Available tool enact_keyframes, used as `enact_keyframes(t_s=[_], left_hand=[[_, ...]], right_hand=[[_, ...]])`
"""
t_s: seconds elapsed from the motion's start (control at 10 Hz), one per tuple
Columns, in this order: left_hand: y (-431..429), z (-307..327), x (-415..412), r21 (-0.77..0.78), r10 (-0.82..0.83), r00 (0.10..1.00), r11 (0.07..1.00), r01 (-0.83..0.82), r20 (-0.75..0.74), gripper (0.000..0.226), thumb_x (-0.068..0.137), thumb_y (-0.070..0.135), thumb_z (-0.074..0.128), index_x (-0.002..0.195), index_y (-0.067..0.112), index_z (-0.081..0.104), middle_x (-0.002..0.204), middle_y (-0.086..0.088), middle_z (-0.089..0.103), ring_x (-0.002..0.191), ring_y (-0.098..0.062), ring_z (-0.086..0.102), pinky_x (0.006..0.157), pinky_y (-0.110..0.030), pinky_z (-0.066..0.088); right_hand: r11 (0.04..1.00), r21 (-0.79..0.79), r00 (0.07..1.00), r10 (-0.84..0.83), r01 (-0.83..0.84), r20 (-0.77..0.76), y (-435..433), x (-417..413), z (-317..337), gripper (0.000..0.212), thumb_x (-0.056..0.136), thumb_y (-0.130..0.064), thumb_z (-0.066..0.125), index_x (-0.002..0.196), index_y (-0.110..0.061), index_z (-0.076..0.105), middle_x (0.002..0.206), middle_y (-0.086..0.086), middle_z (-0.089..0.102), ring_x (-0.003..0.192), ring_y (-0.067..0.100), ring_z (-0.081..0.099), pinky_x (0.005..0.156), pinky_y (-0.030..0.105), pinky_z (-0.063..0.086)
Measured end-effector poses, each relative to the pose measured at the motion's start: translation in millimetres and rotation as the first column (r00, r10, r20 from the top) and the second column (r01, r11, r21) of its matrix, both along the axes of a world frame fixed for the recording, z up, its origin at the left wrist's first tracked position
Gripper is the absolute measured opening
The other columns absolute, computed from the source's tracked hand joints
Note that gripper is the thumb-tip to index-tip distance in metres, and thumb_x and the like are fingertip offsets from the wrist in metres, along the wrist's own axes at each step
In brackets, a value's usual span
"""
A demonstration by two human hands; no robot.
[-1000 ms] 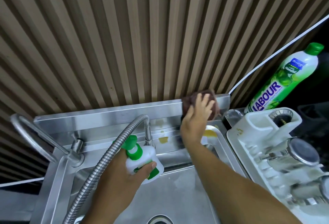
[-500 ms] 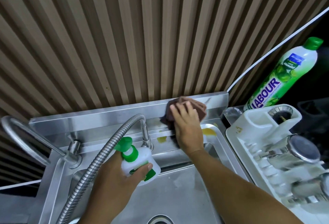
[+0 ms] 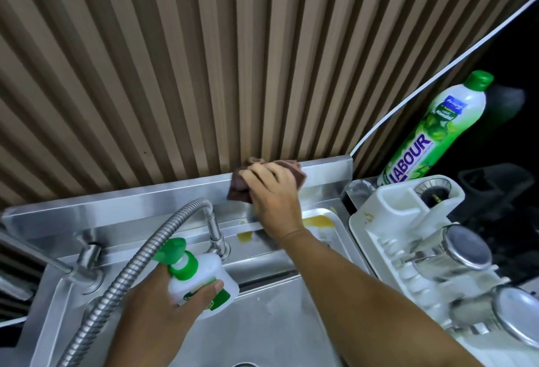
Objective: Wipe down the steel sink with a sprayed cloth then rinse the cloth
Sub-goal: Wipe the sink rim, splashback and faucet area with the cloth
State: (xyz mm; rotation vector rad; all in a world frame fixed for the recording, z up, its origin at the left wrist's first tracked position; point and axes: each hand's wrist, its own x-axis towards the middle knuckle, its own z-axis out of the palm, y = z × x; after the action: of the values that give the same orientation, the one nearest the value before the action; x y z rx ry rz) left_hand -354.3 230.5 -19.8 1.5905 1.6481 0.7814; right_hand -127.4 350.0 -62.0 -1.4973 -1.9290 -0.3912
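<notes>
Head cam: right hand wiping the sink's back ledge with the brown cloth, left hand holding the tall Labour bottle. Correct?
One error. The head view shows the left hand gripping the small white spray bottle with the green nozzle, not the Labour bottle, which stands untouched at the far right behind the white rack. The rest holds: the right hand presses the brown cloth on the back ledge.

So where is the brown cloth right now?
In the head view, the brown cloth is under the right hand, pressed on the steel sink's back ledge below the slatted wall, right of the hose tap.
</notes>
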Motion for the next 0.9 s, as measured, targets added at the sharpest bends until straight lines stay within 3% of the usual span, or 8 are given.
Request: enact_keyframes(t_s=[0.1, 0.3, 0.4, 0.5, 0.6, 0.7, 0.8, 0.9], left_hand=[[2, 0, 1, -0.011, -0.017, 1.0, 1.0, 0.017, -0.012, 0.044, 0.061, 0.055, 0.085, 0.089, 0.04, 0.055, 0.084, 0.011, 0.068, 0.079, -0.001, 0.062, 0.065, -0.022, 0.046], [-1, 9, 2, 0.014, -0.024, 0.999, 1.0, 0.024, 0.049, 0.044, 0.064, 0.033, 0.091, 0.086, 0.041, 0.053, 0.087, 0.016, 0.064, 0.081, 0.001, 0.059, 0.067, -0.013, 0.04], [-2, 8, 1, 0.028, -0.016, 0.998, 1.0, 0.014, 0.068, 0.044, 0.066, 0.03, 0.091, 0.088, 0.04, 0.055, 0.091, 0.013, 0.064, 0.086, 0.001, 0.058, 0.073, -0.015, 0.041], [-2, 7, 0, 0.024, -0.009, 0.997, 1.0, 0.008, 0.081, 0.042, 0.066, 0.029, 0.091, 0.088, 0.038, 0.057, 0.089, 0.013, 0.065, 0.083, 0.007, 0.059, 0.072, -0.018, 0.043], [-1, 7, 0, 0.018, 0.008, 0.997, 1.0, -0.01, 0.08, 0.044, 0.066, 0.027, 0.092, 0.09, 0.039, 0.057, 0.088, 0.016, 0.063, 0.081, 0.005, 0.058, 0.071, -0.017, 0.041], [-1, 4, 3, 0.01, 0.025, 0.997, 1.0, -0.025, 0.072, 0.053, 0.064, 0.027, 0.092, 0.106, 0.031, 0.06, 0.091, 0.018, 0.062, 0.084, 0.007, 0.054, 0.07, -0.016, 0.039], [0, 3, 4, -0.005, 0.052, 0.998, 0.999, -0.052, 0.04, 0.064, 0.062, 0.032, 0.093, 0.118, 0.027, 0.063, 0.1, 0.014, 0.067, 0.092, -0.006, 0.062, 0.084, -0.034, 0.052], [3, 3, 4, -0.012, 0.07, 0.997, 0.997, -0.07, 0.039, 0.069, 0.061, 0.035, 0.093, 0.122, 0.029, 0.062, 0.104, 0.014, 0.067, 0.096, -0.017, 0.065, 0.087, -0.043, 0.056]], right_hand=[[0.993, -0.008, 0.992, -0.117, 0.117, -0.041, -4, 36, 0, 0.031, 0.089, -0.01, 0.054, 0.118, -0.014, 0.065, 0.126, 0.005, 0.062, 0.111, 0.032, 0.051, 0.099, 0.045, 0.04], [0.965, 0.024, 0.949, -0.254, 0.263, -0.185, -7, 84, 0, 0.026, 0.088, -0.006, 0.05, 0.108, -0.014, 0.064, 0.12, 0.003, 0.062, 0.109, 0.032, 0.051, 0.102, 0.041, 0.038], [0.894, 0.023, 0.784, -0.381, 0.448, -0.49, -4, 78, -12, 0.029, 0.091, 0.003, 0.052, 0.115, -0.007, 0.065, 0.13, 0.009, 0.062, 0.13, 0.032, 0.046, 0.115, 0.023, 0.023], [0.849, -0.142, 0.53, -0.439, 0.509, -0.725, 0, 33, -16, 0.047, 0.096, -0.001, 0.046, 0.141, -0.009, 0.055, 0.154, 0.01, 0.045, 0.15, 0.033, 0.026, 0.118, 0.022, 0.015], [0.899, -0.188, 0.673, -0.423, 0.395, -0.607, -11, -26, -28, 0.054, 0.097, -0.012, 0.041, 0.15, -0.017, 0.043, 0.161, 0.007, 0.034, 0.152, 0.034, 0.016, 0.119, 0.043, 0.024], [0.955, -0.213, 0.872, -0.279, 0.208, -0.403, -27, -64, -44, 0.052, 0.1, -0.022, 0.033, 0.151, -0.022, 0.038, 0.159, 0.005, 0.037, 0.151, 0.036, 0.02, 0.116, 0.056, 0.033], [0.968, -0.171, 0.904, -0.234, 0.183, -0.358, -24, -57, -50, 0.052, 0.099, -0.023, 0.033, 0.151, -0.023, 0.035, 0.157, 0.005, 0.038, 0.149, 0.038, 0.025, 0.117, 0.055, 0.031], [0.936, -0.173, 0.804, -0.352, 0.307, -0.479, -11, -19, -41, 0.054, 0.1, -0.025, 0.032, 0.152, -0.014, 0.037, 0.161, 0.01, 0.031, 0.151, 0.038, 0.016, 0.121, 0.05, 0.019]])
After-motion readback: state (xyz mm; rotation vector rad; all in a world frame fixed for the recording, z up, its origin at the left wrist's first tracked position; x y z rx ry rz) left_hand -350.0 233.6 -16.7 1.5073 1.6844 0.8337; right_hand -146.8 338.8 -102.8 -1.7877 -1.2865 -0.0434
